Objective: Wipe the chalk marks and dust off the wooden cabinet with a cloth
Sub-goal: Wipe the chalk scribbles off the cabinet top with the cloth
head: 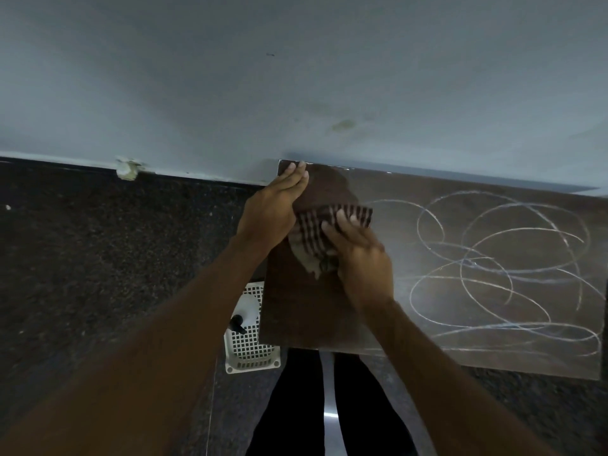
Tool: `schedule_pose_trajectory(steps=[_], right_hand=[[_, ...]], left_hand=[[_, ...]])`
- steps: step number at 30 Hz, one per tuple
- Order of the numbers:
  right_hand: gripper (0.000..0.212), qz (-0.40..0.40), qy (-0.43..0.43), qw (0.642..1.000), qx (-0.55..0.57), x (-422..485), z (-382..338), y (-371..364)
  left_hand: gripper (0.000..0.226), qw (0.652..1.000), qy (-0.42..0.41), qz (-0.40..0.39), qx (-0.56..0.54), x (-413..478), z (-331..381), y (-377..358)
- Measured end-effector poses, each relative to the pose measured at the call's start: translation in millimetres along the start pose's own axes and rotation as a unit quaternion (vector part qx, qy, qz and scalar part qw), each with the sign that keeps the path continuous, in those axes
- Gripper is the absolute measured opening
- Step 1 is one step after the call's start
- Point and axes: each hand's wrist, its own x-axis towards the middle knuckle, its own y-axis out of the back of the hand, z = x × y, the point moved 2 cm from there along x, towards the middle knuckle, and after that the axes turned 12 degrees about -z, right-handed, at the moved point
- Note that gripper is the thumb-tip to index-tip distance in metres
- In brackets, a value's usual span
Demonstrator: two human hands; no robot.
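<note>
A person is standing over a dark wooden cabinet (306, 311), its top running from the middle of the view out to the right and butting against a pale wall (296, 77) on the far side. A checked cloth (316, 235) is lying bunched on the cabinet's left part, near the far left corner. The right hand (358, 255) is pressing down on the cloth with fingers laid flat and close together, the fingertips resting on the checked fabric. The left hand (273, 209) is lying along the cabinet's left edge, fingers straight and held together, its inner side touching the cloth; whether it is gripping any fabric cannot be told. White chalk loops (493, 258) are sprawling across the right part of the top, well apart from the cloth. A white perforated basket (250, 353) is sitting on the dark speckled floor (98, 258), just beside the cabinet's near left corner.
</note>
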Motion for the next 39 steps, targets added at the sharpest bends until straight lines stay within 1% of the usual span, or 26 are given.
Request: schedule_pose_trajectory(steps=[4,8,12,13,15,18,20,21,23,26,28,30,33,36,39], right_hand=[[0.063,0.015,-0.027,0.999,-0.018,25.8,-4.5,12.3],[0.058,0.016,-0.016,1.0,-0.009,6.3,-16.3,-3.6],[0.064,-0.019,0.029,0.999,0.01,-38.4,-42.3,-44.0],[0.061,-0.023,0.052,0.998,0.015,-52.5,-51.1,-55.1],[0.048,-0.028,0.105,0.994,0.015,-78.4,-65.3,-75.0],[0.053,-0.028,0.149,0.988,0.011,-99.4,-67.3,-86.3],[0.045,-0.02,0.167,0.986,-0.001,-102.2,-59.2,-83.6],[0.045,-0.02,0.17,0.985,-0.007,-100.4,-53.2,-81.5],[0.055,-0.03,0.159,0.987,0.0,-91.5,-41.7,-74.0],[0.044,-0.008,0.124,0.992,0.001,-66.7,-29.6,-56.0],[0.055,-0.017,0.097,0.995,0.022,-40.2,-27.3,-40.3],[0.053,-0.024,0.062,0.997,0.03,-10.4,-26.8,-25.5],[0.059,0.004,0.026,0.999,0.039,28.5,-29.9,-4.2],[0.055,0.014,0.024,0.999,0.041,38.4,-32.7,4.0],[0.063,0.021,0.034,0.998,0.041,22.9,-29.7,-2.1]], left_hand=[[0.068,1.0,0.009,-0.017,0.0,2.9,1.4,6.0],[0.068,1.0,0.006,-0.027,-0.001,1.6,3.1,6.7],[0.051,1.0,0.013,-0.018,0.002,-0.2,4.4,2.7],[0.051,1.0,0.015,-0.021,0.006,-1.0,4.5,0.6],[0.057,0.999,0.021,-0.037,0.031,-3.4,3.6,-4.5],[0.065,0.994,0.018,-0.05,0.095,-7.6,3.9,-11.8],[0.067,0.988,0.02,-0.05,0.147,-10.6,5.4,-16.1],[0.068,0.985,0.024,-0.051,0.164,-11.4,6.1,-17.9],[0.069,0.982,0.031,-0.051,0.179,-10.7,7.0,-19.9],[0.066,0.983,0.024,-0.037,0.18,-10.3,7.7,-18.8],[0.061,0.984,0.016,-0.025,0.176,-10.9,8.0,-16.0],[0.056,0.987,0.008,-0.025,0.158,-8.8,7.6,-11.8],[0.049,0.99,-0.017,-0.019,0.142,-4.2,7.3,-3.6],[0.048,0.991,-0.028,-0.018,0.133,-4.7,5.3,0.3],[0.058,0.996,-0.006,-0.034,0.087,-7.7,1.3,-4.8]])
